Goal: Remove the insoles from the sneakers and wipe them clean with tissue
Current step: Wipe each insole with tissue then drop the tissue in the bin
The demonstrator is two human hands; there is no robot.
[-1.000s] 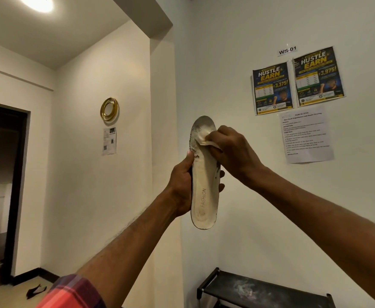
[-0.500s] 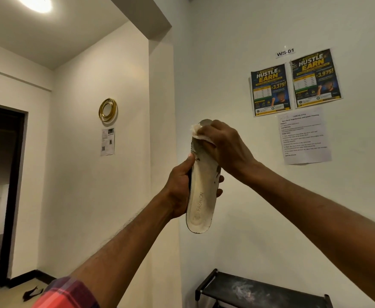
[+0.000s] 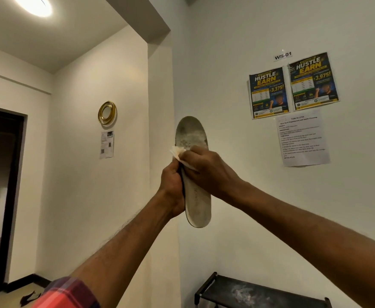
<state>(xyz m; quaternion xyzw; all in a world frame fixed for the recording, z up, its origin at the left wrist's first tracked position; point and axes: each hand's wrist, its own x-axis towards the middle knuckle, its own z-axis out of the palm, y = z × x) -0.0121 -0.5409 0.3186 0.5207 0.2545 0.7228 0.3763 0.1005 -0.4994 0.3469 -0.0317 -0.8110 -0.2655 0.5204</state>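
A white, dirty insole [image 3: 196, 197] is held upright in front of the wall, toe end up. My left hand [image 3: 172, 187] grips its left edge around the middle, fingers hidden behind it. My right hand [image 3: 206, 170] holds a crumpled white tissue [image 3: 177, 152] and presses it against the insole's face just above the left hand. The grey, stained toe part shows above the tissue. No sneakers are in view.
A black shoe rack [image 3: 257, 292] with a dusty top stands low against the wall at the right. Posters [image 3: 293, 85] and a printed sheet [image 3: 302, 138] hang on the wall. A dark doorway [image 3: 1, 192] opens at the left, with a small dark object [image 3: 28, 297] on the floor.
My right hand with the tissue has moved down the insole from the toe end to the middle, baring the stained toe part. The left hand keeps its grip.
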